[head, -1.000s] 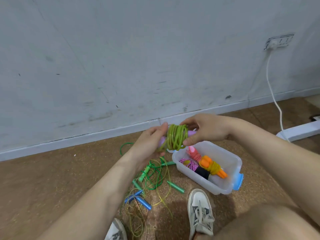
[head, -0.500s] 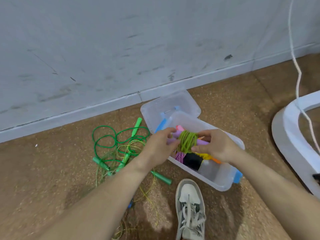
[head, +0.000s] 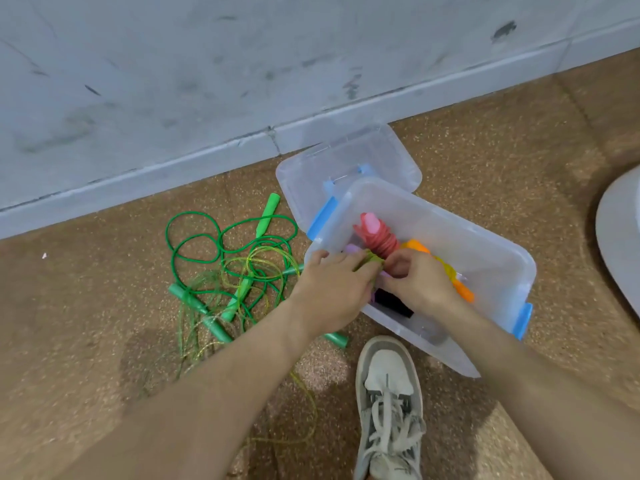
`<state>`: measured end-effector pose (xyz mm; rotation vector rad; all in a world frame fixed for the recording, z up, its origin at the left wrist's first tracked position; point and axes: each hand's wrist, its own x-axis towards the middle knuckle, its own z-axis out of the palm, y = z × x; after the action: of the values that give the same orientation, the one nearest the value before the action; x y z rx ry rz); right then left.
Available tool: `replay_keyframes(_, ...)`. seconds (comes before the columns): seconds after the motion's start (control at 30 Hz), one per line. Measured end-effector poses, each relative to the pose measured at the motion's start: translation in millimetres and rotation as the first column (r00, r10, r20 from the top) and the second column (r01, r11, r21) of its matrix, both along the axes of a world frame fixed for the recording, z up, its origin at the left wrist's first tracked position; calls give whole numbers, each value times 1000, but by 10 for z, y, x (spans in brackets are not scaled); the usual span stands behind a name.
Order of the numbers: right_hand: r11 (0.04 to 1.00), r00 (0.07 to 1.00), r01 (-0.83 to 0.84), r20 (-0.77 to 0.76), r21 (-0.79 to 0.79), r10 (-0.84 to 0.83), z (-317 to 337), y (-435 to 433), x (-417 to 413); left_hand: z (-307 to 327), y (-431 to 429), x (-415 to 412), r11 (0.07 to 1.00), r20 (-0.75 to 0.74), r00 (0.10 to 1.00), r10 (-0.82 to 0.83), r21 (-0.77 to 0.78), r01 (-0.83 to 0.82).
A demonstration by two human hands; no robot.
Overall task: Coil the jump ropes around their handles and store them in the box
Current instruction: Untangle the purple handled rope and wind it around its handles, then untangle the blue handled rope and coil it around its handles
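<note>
A clear plastic box (head: pixel 495 251) with blue latches stands on the floor. Both hands are down inside it at its left end. My left hand (head: pixel 334 287) and my right hand (head: pixel 414 278) hold between them a coiled lime-green jump rope (head: pixel 370 259) with purple handles, mostly hidden by the fingers. A coiled pink rope (head: pixel 375 237), an orange and yellow one (head: pixel 450 271) and a black handle (head: pixel 393 306) lie in the box. Loose green ropes (head: pixel 235 268) with green handles lie tangled on the floor to the left.
The box's clear lid (head: pixel 346 168) lies behind it by the wall's skirting. My white sneaker (head: pixel 389 403) is just in front of the box. A white curved object (head: pixel 620 244) sits at the right edge. The floor is brown carpet.
Both hands have gone down with the coiled lime-green rope, from above the box's rim to inside the box. The camera has tilted further down and closer.
</note>
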<state>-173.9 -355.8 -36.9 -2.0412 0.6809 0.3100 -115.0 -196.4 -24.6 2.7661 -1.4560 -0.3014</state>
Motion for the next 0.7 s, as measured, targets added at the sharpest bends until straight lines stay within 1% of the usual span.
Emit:
replay_keyframes(0.07,988,994,109,-13,111,-109,29,-35,17,48,-43,-31,1000,0,1000,20,12,-20)
replay_keyframes(0.1,975,983,185,-5,121,-186,57,-37,46,93,-46,-49,1000,-17,1000,24,0,-24)
replay_keyframes(0.13,973,974,224,15,60,-226,91,-28,88,117,-20,-53,999,-46,998,32,-31,-33)
replay_keyframes(0.2,972,986,166,57,-164,-158,167,41,174,181,167,-54,980,-157,985,73,-172,-100)
replay_keyframes(0.23,959,992,114,84,-259,-96,225,114,210,215,315,-54,946,-221,968,118,-270,-177)
replay_keyframes(0.27,944,992,78,120,-321,-42,274,196,235,223,490,-54,893,-265,947,180,-360,-271)
replay_keyframes(0.3,937,984,65,176,-343,-4,322,293,253,226,675,-55,827,-291,921,260,-425,-368)
replay_keyframes(0.33,938,967,63,252,-340,26,383,405,262,219,865,-65,758,-322,877,356,-449,-472)
replay_keyframes(0.37,946,942,57,332,-318,55,431,531,262,193,1056,-72,695,-361,810,462,-419,-584)
replay_keyframes(0.4,958,913,37,399,-286,84,468,665,258,129,1246,-82,642,-391,724,568,-340,-687)
replay_keyframes(0.43,969,893,-2,436,-249,114,487,810,246,29,1437,-100,606,-398,638,659,-221,-764)
replay_keyframes(0.5,978,888,-149,415,-148,198,453,1109,179,-235,1814,-197,554,-337,517,787,17,-832)
replay_keyframes(0.53,968,899,-240,357,-79,252,381,1241,127,-345,1973,-270,518,-307,468,829,107,-848)
replay_keyframes(0.57,945,910,-325,263,-31,322,282,1348,72,-438,2102,-346,475,-301,410,861,186,-860)
replay_keyframes(0.6,912,902,-410,135,-31,410,158,1424,18,-517,2198,-419,426,-326,337,883,255,-868)
replay_keyframes(0.63,863,865,-501,-18,-55,501,7,1458,-40,-554,2243,-473,382,-363,263,894,311,-870)
replay_keyframes(0.67,821,817,-568,-155,-55,555,-101,1465,-93,-593,2251,-511,351,-395,203,896,350,-869)
replay_keyframes(0.7,812,789,-583,-251,-14,561,-210,1469,-140,-624,2224,-523,343,-415,177,892,369,-864)
